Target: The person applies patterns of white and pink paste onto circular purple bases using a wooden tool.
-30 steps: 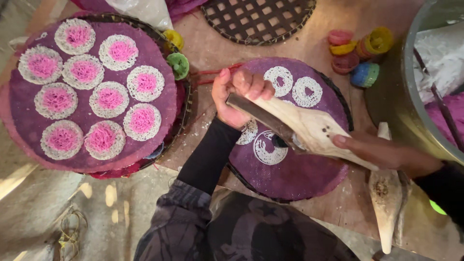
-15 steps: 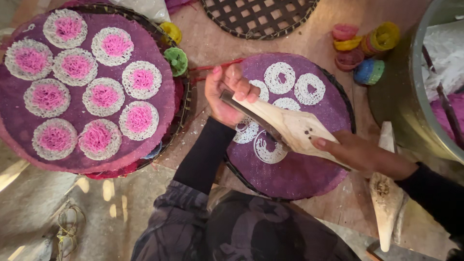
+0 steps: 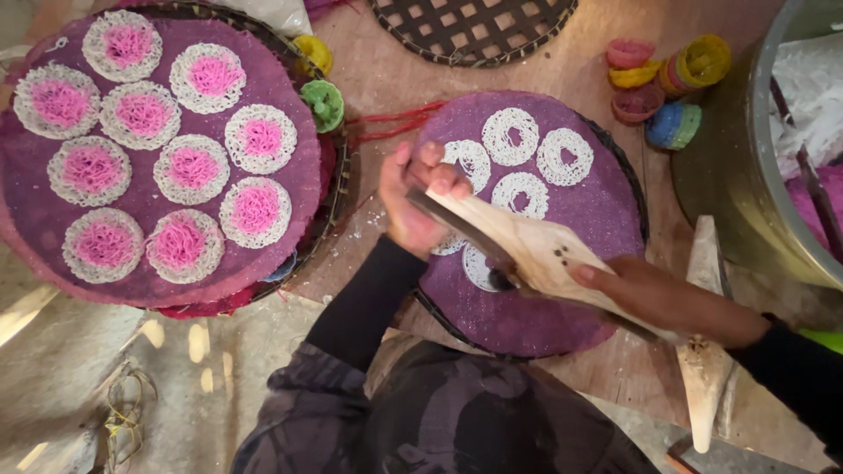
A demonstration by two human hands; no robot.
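- Left hand (image 3: 420, 204): fingers wrapped tight around the far end of a wooden press (image 3: 536, 254); thumb and fingertips overlap the top edge.
- Right hand (image 3: 672, 300): fingers clamped on the near end of the same press, thumb lying on its flat top face. Black sleeves on both arms.
- Wooden press: pale wood, long, slanted from upper left to lower right, held above the right mat; small dark holes show in its top face. Its underside is dark; detail there cannot be told.
- Right mat (image 3: 575, 219): round, purple, on a dark woven tray. Holds white noodle rings (image 3: 511, 136): three clear at the far side, one in the middle, two more partly hidden under the press. No pink centres on these.
- Left mat (image 3: 158, 158): round, purple, stacked on other trays. Holds nine white noodle rings with pink centres (image 3: 262, 139), set close but apart.
- Green mould (image 3: 324, 104) and yellow mould (image 3: 313, 51) sit at the left mat's right edge.
- Woven lattice tray (image 3: 470, 26) at the top, nothing seen on it.
- Stack of coloured moulds (image 3: 667, 79) (pink, yellow, blue, green) on the floor at the upper right.
- Large metal basin (image 3: 746, 175) at the right edge, white plastic and something pink inside.
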